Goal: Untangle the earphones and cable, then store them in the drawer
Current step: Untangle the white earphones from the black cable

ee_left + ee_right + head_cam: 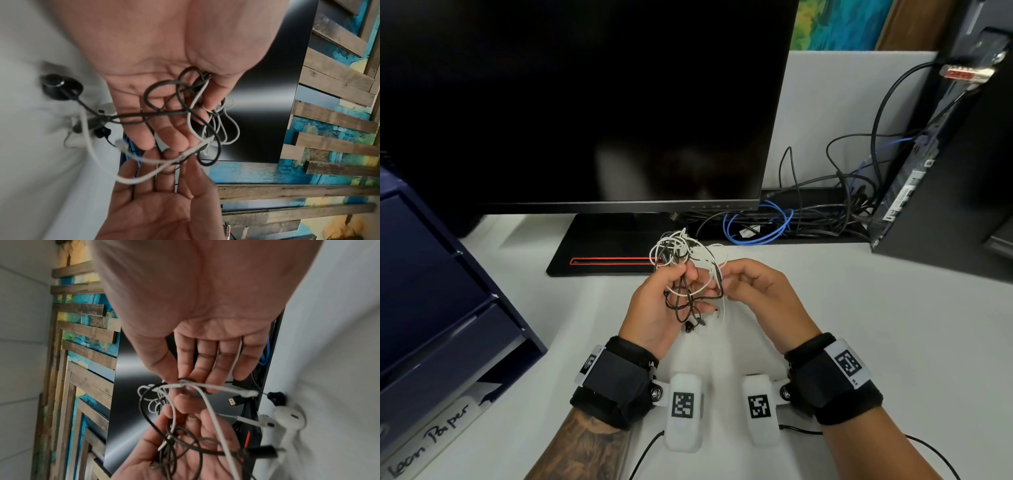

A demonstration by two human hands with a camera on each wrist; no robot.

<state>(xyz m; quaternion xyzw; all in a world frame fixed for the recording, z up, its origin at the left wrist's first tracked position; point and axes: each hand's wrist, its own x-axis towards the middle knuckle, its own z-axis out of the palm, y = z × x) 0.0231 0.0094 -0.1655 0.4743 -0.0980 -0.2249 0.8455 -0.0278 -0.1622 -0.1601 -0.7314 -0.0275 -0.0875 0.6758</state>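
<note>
A tangle of white and black earphone wires and cable hangs above the white desk in front of the monitor. My left hand grips a bunch of its loops, thumb pressed on them. My right hand pinches a white strand at a knot between thumb and forefinger. White earbuds and a black earbud dangle below the hands. The dark blue drawer unit stands at the left with its drawers pushed in.
A black monitor on its stand fills the space behind the hands. A computer tower stands at the right, with a mess of black and blue cables beside it. A labelled paper lies by the drawers.
</note>
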